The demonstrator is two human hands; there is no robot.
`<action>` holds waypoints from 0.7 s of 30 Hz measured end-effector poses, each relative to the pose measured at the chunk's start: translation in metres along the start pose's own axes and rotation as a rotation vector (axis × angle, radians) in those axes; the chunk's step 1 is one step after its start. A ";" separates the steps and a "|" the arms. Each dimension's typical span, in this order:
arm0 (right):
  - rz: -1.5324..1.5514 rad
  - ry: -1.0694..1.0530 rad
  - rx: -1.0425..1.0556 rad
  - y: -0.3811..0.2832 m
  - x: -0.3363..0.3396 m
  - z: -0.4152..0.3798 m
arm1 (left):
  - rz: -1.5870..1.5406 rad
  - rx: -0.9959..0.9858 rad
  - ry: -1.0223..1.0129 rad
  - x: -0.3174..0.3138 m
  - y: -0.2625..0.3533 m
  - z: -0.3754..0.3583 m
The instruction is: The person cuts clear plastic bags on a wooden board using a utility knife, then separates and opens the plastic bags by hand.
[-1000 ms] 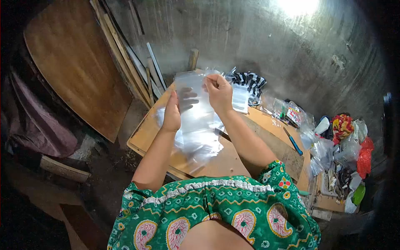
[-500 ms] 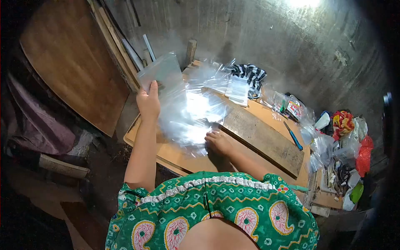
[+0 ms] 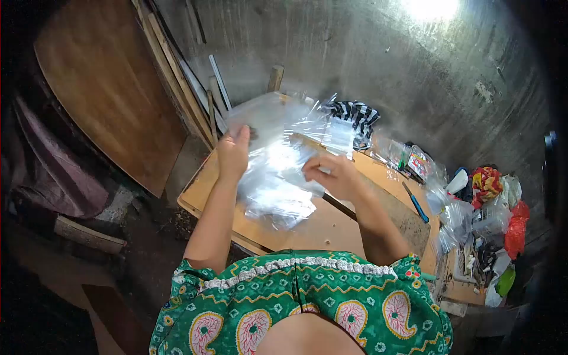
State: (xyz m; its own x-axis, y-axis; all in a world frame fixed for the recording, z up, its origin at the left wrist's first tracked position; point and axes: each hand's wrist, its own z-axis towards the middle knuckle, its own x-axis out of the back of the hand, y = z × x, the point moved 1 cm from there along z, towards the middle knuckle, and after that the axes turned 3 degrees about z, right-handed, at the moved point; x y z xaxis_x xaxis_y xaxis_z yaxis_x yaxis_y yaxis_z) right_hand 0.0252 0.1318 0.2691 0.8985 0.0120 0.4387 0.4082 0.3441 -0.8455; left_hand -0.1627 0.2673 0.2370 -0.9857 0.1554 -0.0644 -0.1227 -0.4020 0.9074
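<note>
My left hand point(image 3: 235, 152) is closed on the left side of a stack of clear plastic bags point(image 3: 266, 115), thumb on top, holding it raised over the table. My right hand point(image 3: 332, 176) has its fingers curled in a pinch at the right edge of the plastic; motion blur and glare hide exactly what lies between the fingertips. More shiny clear plastic bags point(image 3: 283, 207) lie loosely below, between my two forearms. Under and beside them a wooden board point(image 3: 408, 228) lies slantwise, partly covered by my right forearm.
A blue-handled knife point(image 3: 419, 207) lies on the orange-brown table point(image 3: 198, 188) to the right. Behind are more plastic bags point(image 3: 340, 136) and a black-and-white striped cloth point(image 3: 360, 115). Plastic wrappings and a red bag point(image 3: 518, 225) crowd the right end. Wooden strips point(image 3: 171, 65) lean on the wall.
My right hand has risen from the table's near side up to the plastic's right edge. My left hand has shifted slightly right and down, and the plastic stack has tilted rightward.
</note>
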 end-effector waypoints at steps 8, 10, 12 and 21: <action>-0.119 0.282 0.150 0.007 0.013 0.067 | -0.159 0.257 -0.275 -0.018 0.012 -0.011; 0.049 0.212 -0.046 0.010 0.011 0.071 | -0.116 0.253 -0.288 -0.017 0.017 -0.015; 0.113 0.254 -0.082 0.016 0.004 0.073 | -0.068 0.309 -0.328 -0.016 0.020 -0.014; 0.190 0.414 -0.163 0.012 -0.012 0.076 | -0.012 0.175 -0.311 -0.025 0.020 -0.022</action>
State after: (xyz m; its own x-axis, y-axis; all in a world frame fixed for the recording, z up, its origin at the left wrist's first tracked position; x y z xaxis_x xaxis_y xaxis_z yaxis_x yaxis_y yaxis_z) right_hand 0.0070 0.2072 0.2766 0.9348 -0.3258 0.1415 0.2204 0.2197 -0.9504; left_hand -0.1429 0.2352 0.2477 -0.8988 0.4373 0.0297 -0.0859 -0.2422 0.9664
